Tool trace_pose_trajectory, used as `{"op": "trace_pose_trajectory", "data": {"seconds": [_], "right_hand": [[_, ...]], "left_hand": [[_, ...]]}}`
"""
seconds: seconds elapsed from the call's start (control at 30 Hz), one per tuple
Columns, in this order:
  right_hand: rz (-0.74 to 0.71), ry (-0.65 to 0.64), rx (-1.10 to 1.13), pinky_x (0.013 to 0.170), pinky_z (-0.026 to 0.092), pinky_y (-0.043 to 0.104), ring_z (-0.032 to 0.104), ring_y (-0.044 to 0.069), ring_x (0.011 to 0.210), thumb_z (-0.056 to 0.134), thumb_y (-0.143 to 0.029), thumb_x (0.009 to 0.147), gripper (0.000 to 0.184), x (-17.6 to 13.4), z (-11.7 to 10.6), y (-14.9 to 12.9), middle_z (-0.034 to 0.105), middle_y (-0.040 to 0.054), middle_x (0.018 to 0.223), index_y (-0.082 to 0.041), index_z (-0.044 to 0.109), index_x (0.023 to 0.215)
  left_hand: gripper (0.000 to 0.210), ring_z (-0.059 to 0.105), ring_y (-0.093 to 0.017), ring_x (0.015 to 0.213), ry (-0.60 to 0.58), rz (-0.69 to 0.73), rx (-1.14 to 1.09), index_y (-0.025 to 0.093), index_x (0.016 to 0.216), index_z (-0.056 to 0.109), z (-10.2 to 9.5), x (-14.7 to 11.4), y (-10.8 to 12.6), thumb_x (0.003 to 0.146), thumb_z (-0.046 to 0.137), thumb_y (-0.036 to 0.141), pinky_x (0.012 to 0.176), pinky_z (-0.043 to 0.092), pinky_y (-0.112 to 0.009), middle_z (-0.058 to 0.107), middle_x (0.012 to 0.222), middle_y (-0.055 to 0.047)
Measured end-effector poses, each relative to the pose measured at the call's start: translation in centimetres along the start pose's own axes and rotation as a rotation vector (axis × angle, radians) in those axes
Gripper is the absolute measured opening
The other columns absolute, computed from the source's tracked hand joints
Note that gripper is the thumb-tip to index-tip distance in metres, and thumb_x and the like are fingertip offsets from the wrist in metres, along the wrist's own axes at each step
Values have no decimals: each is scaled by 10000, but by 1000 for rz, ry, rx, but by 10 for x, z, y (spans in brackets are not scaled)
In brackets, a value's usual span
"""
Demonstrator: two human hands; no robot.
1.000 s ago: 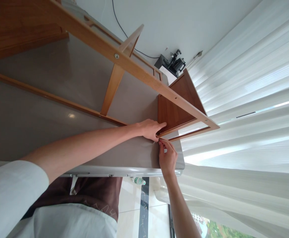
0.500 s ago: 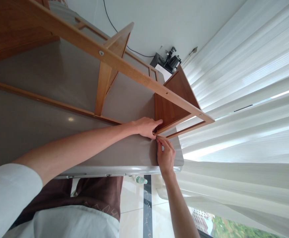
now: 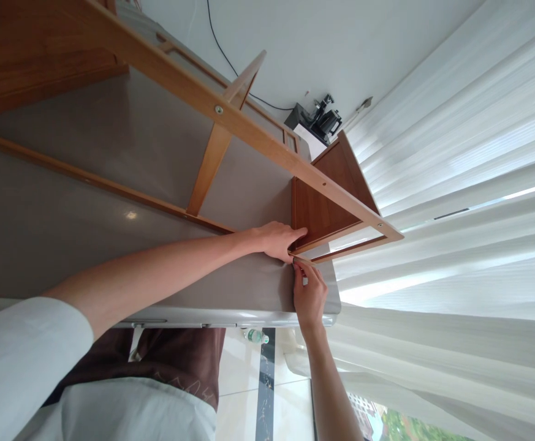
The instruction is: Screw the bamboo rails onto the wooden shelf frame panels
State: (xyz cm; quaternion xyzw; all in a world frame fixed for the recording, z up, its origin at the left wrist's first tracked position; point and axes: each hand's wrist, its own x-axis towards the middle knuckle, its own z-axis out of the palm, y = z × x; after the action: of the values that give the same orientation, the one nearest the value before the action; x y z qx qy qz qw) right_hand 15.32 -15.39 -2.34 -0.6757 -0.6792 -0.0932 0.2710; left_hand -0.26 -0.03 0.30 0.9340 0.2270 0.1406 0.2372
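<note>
A wooden shelf frame [image 3: 267,144] lies on its side on a grey-covered table [image 3: 157,150], with boards set between its rails. My left hand [image 3: 276,239] reaches across to the near lower corner at the right. Its thumb rests on the reddish-brown end board [image 3: 325,211], and its fingers are wrapped round the lower rail beside it. Just below, my right hand [image 3: 311,297] is closed in a pinch against the outer face of that rail. Whatever lies between its fingertips is too small and hidden to name. A metal screw head [image 3: 219,110] shows in the upper rail.
A slanted middle board [image 3: 211,165] joins the rails. Behind the table, a black kettle [image 3: 329,122] stands on a small cabinet by the wall. White curtains [image 3: 455,257] hang at the right. A plastic bottle [image 3: 255,335] lies on the floor beyond the table's near edge.
My view has shifted slightly, so the frame and table appear a little displaced. Both hands stay at the same corner, with the right one still pinching at the rail.
</note>
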Motion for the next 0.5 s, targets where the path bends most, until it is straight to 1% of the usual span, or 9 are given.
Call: {"op": "trace_pose_trajectory", "data": {"seconds": [0.1,0.2,0.4,0.5], "right_hand": [[20,2,-1,862,526,329,669,187,913,489,-315,1026,277,-1,1,0,760,64,1032,-199,739,1052],[7,-24,-6,855,527,323,667,184,909,501,-313,1024,265,0,-2,0,763,57,1028,-207,741,1062],[-52,-82,-18,887,526,327,659,195,1016,495,-302,1028,259,5,-7,1,745,66,1109,-214,724,1113],[-74,-100,-29,909,524,330,653,191,1032,480,-285,1034,258,5,-8,3,733,61,1142,-219,714,1120]], "left_hand": [[626,713,-297,873,-2,-1,-2,224,1286,459,0,0,0,765,645,518,635,445,-322,744,1021,-91],[634,713,-299,875,-5,-7,-2,224,1294,459,-1,0,0,762,652,511,642,450,-325,745,1019,-91],[645,713,-295,859,-1,-8,6,218,1287,467,-3,-1,1,753,663,522,597,429,-315,743,1015,-93],[635,713,-292,857,-1,-7,12,217,1284,467,-3,-1,1,759,656,522,589,425,-313,742,1014,-93]]}}
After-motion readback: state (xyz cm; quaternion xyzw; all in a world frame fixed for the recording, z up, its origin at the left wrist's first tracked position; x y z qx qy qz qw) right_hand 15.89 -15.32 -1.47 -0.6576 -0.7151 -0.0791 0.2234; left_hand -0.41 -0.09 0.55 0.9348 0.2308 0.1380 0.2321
